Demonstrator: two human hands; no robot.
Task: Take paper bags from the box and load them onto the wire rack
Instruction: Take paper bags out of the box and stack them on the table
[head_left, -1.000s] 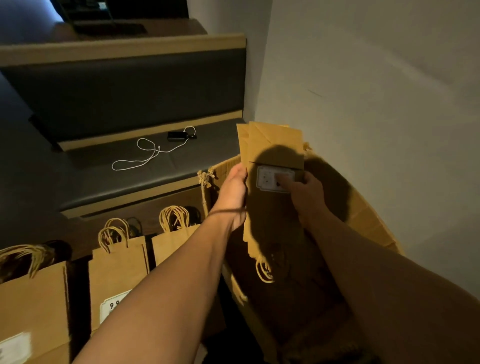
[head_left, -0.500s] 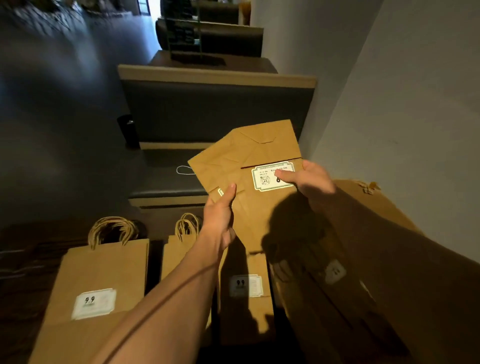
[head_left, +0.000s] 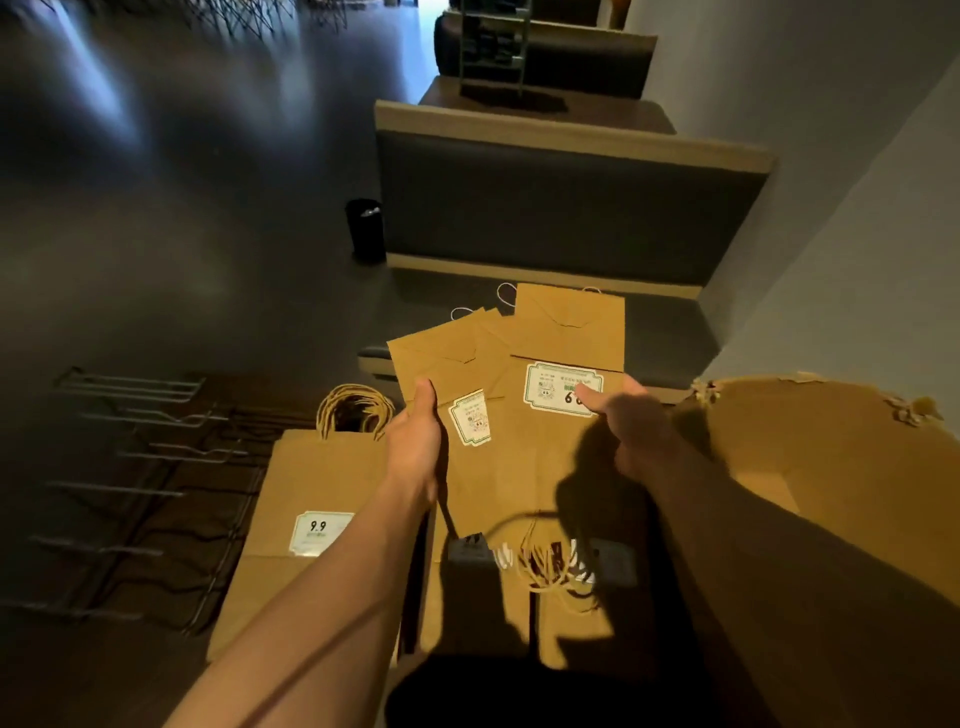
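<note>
I hold a fanned bunch of flat brown paper bags (head_left: 524, 457) in front of me, bottoms up and twine handles hanging down. My left hand (head_left: 415, 441) grips the left bag's edge beside a white label. My right hand (head_left: 631, 426) grips the right bag, thumb on its label. The open cardboard box (head_left: 831, 457) stands at the right, just beyond my right forearm. The wire rack (head_left: 145, 478) with its prongs lies at the left. A labelled bag marked 9.9 (head_left: 317, 514) sits on it below my left hand.
A dark padded bench (head_left: 561, 208) with a wooden frame runs behind the bags, against the pale wall (head_left: 841, 182) on the right. A black cylinder (head_left: 365, 228) stands on the dark floor left of the bench. More bags lie under my forearms.
The bunch of bags has come up out of the box and swung left over the rack, and it has fanned apart into separate bags. My view has turned left.
</note>
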